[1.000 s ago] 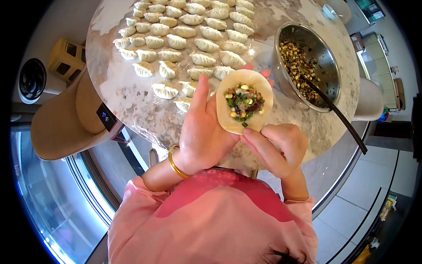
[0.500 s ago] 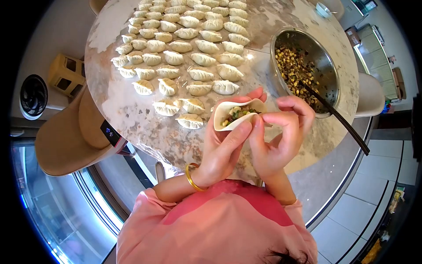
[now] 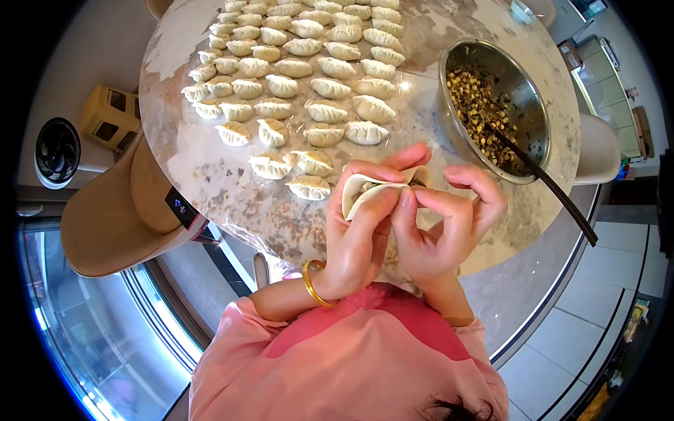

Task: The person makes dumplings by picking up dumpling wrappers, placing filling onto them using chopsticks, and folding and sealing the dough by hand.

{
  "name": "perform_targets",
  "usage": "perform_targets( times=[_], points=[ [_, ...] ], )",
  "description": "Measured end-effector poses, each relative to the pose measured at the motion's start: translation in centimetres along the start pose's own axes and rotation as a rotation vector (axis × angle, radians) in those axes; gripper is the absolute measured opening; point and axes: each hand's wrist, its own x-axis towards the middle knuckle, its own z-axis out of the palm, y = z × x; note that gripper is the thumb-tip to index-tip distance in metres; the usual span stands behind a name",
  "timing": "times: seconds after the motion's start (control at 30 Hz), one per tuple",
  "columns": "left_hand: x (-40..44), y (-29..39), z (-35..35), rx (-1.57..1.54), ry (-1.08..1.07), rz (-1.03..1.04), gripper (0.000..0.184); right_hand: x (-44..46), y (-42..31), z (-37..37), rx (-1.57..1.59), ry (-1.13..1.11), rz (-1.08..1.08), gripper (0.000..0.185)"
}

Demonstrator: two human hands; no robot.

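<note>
Between my hands, above the table's near side, is a half-folded dumpling [image 3: 357,199], its pale wrapper bent around dark and yellow filling. My left hand [image 3: 359,235], with a gold bangle at the wrist, cups it from the left and closes on its edge. The thumb and index finger of my right hand [image 3: 446,228] pinch the wrapper's right part, while the other fingers curl up in the air. My fingers hide part of the filling. Rows of pleated dumplings [image 3: 326,112] lie beyond my hands, the nearest one [image 3: 309,187] just left of them.
A steel bowl [image 3: 537,105] of chopped filling stands on the marbled table [image 3: 175,151] at the right. Dark chopsticks [image 3: 554,189] lean out over its rim. A brown chair [image 3: 105,231] is at the left, and a small white bowl [image 3: 523,12] sits at the far right.
The wrapper has gone from an open cup to a fold, its edges brought together by my fingers. Less filling shows. The whole view has shifted slightly.
</note>
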Motion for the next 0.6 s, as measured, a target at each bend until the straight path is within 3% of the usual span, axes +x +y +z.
perform_targets(
  times=[0.17, 0.27, 0.3, 0.37, 0.6],
  points=[
    [-0.2, 1.2, 0.0, -0.091, 0.041, -0.199, 0.015, -0.2, 0.9, -0.2, 0.166, -0.022, 0.014, 0.026],
    [-0.2, 1.5, 0.0, -0.064, -0.007, -0.205, 0.013, 0.0, 0.5, -0.2, 0.835, -0.079, 0.423, 0.032],
    [-0.1, 1.5, 0.0, -0.061, -0.012, -0.215, 0.013, 0.1, 0.7, -0.5, 0.830, -0.069, 0.427, 0.032],
    [-0.1, 1.5, -0.2, -0.019, 0.041, -0.211, 0.013, 0.1, 1.3, -1.1, 0.927, -0.325, 0.481, 0.027],
    [-0.1, 1.7, 0.0, 0.018, 0.083, -0.221, 0.014, -0.3, 1.4, -0.9, 1.000, -0.259, 0.508, 0.018]
  ],
)
